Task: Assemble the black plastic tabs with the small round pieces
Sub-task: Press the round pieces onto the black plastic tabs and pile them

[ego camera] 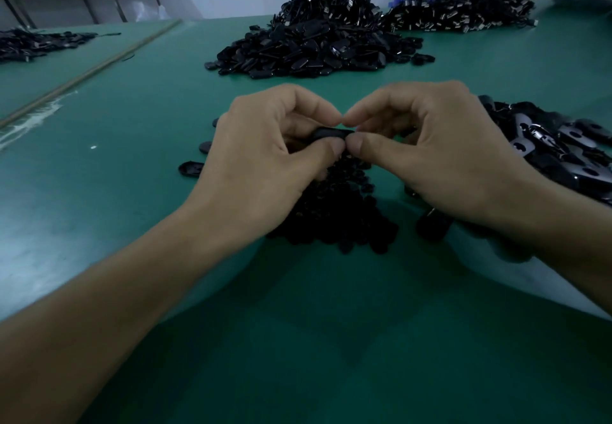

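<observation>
I log one black plastic tab [331, 132], pinched at its ends by left hand [265, 148] and right hand [437, 148], above the near pile of small round pieces [334, 218] on the green table [132, 165].

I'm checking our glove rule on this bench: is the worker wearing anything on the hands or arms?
No. The left hand and right hand are bare, without gloves, and no rings show. The left forearm and right forearm are uncovered to the frame's edge: no sleeve, watch or wristband is in view.
</observation>
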